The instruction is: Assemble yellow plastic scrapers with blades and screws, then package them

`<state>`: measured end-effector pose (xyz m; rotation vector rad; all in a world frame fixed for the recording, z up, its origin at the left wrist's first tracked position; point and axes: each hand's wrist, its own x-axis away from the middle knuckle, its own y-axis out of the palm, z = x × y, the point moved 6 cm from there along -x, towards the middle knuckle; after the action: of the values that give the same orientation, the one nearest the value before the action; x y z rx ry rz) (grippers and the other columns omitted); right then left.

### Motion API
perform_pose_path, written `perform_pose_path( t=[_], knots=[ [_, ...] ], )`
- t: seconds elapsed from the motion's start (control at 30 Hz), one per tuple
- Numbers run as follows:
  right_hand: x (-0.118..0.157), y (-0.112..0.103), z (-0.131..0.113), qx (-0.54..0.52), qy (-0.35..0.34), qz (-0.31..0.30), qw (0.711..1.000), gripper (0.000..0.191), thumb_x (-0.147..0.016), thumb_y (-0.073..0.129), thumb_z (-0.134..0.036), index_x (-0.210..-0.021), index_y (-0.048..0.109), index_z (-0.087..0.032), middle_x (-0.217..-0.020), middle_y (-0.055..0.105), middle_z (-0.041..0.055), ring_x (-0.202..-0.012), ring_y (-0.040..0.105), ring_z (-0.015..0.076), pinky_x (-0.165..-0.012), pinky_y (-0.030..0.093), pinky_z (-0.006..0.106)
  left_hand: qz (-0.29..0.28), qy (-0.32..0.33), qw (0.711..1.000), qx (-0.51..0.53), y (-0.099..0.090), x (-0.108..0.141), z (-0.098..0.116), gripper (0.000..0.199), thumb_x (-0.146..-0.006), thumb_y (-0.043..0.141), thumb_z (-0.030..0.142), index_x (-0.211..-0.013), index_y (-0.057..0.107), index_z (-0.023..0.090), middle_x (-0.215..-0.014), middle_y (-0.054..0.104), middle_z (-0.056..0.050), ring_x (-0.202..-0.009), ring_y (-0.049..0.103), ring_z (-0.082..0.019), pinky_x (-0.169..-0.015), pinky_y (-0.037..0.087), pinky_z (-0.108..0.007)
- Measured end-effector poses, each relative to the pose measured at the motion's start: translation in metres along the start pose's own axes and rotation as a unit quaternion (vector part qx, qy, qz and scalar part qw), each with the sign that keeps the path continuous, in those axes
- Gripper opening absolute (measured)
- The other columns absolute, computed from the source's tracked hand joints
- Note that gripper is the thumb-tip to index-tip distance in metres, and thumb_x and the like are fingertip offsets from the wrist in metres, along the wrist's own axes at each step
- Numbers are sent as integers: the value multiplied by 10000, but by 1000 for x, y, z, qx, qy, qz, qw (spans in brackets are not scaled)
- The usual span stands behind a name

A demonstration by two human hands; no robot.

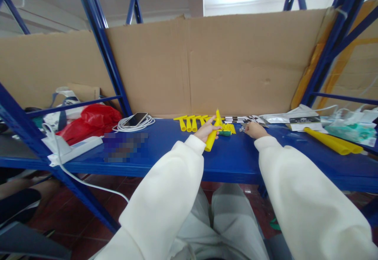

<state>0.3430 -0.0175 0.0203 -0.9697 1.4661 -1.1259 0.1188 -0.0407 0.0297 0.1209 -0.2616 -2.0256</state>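
My left hand is closed around a yellow tapered tube, tilted with its narrow tip up and its wide end toward me. My right hand rests low over the blue shelf top, fingers drawn together beside a small heap of shiny metal pieces. Whatever those fingers pinch is too small to make out. Between the hands lie small yellow parts and a green handle. Several yellow tubes with crosspieces stand in a row left of my left hand. Black-and-white strips lie behind.
At right lie larger yellow cones, a white packet and a green-and-white plastic bag. Leftward are a phone on a coiled white cable, a red bag and a power strip. Cardboard and blue posts bound the shelf.
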Motion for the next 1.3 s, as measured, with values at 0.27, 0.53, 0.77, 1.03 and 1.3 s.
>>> perform_pose_path(
  t=[0.27,0.53,0.77,1.03,1.3],
  knots=[
    [6,-5,-8,-1,-8,-11,1000,251,-848,555,-95,-946,783,-134,-986,768,157,-1004,720,242,-848,524,274,6,-10,1000,-6,1,1,-1,897,-836,521,-16,-1587,197,353,-992,668,-44,-466,469,-44,-442,382,-170],
    [-1,7,-14,-24,-38,-29,999,213,-858,549,-93,-805,755,-114,-883,755,170,-928,715,226,-818,498,245,-4,-27,1000,1,2,3,-1,862,-858,482,-25,-1579,192,349,-854,612,1,-462,463,-52,-449,384,-164],
    [-10,-3,-26,-299,-77,73,948,142,-831,522,-144,-758,644,-157,-759,699,68,-749,642,175,-762,511,277,-45,-37,998,29,4,-2,-6,866,-849,504,-15,-1576,183,331,-785,598,17,-468,481,-68,-460,384,-168],
    [-9,-15,-65,-550,-156,134,809,292,-782,618,-489,-779,573,-200,-813,684,56,-801,629,189,-807,531,359,-91,-48,995,10,8,-11,-16,877,-827,570,14,-1555,230,368,-809,612,18,-489,505,-67,-493,418,-176],
    [-3,-14,-70,-556,-163,120,806,257,-782,613,-454,-769,549,-206,-817,669,53,-799,626,190,-848,524,381,-77,-40,996,0,12,-8,-14,816,-859,466,-24,-1548,227,342,-783,573,28,-463,491,-62,-460,385,-165]
  ],
)
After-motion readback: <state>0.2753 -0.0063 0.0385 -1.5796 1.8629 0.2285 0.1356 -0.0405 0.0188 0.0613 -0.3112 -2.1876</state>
